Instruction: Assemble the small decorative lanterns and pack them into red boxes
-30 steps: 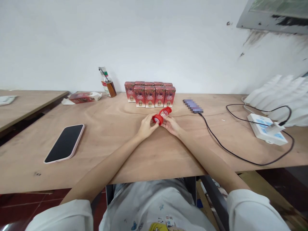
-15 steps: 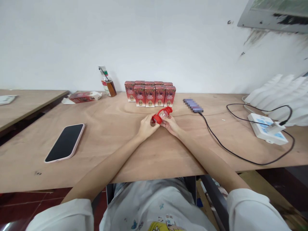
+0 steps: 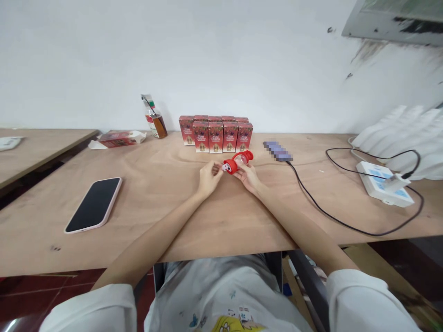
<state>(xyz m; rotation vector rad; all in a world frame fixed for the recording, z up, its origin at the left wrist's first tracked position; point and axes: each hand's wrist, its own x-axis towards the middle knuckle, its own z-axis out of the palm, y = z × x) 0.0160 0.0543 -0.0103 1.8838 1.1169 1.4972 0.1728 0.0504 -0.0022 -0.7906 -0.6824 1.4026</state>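
Observation:
A small red lantern [image 3: 242,159] with a clear middle is tilted in front of the boxes, its base turned toward my left hand. My right hand [image 3: 248,177] is closed around its clear body from the right. My left hand [image 3: 209,179] has its thumb and fingers pinched together at the lantern's base [image 3: 227,167], where pale and dark small parts show. Whether those fingertips grip a small part there is too fine to tell. Just behind stand several red printed boxes [image 3: 215,137] in two rows.
A phone [image 3: 94,205] lies at left, another phone [image 3: 278,151] at right on a black cable [image 3: 320,210] running to a power strip [image 3: 385,184]. At the back are a bottle of brown liquid [image 3: 157,124] and an opened red box [image 3: 121,139]. White stacked pieces [image 3: 391,138] stand far right.
My left hand has slid slightly left, off the lantern's red rim, so its base now shows. The lantern has turned and shifted a little right in my right hand.

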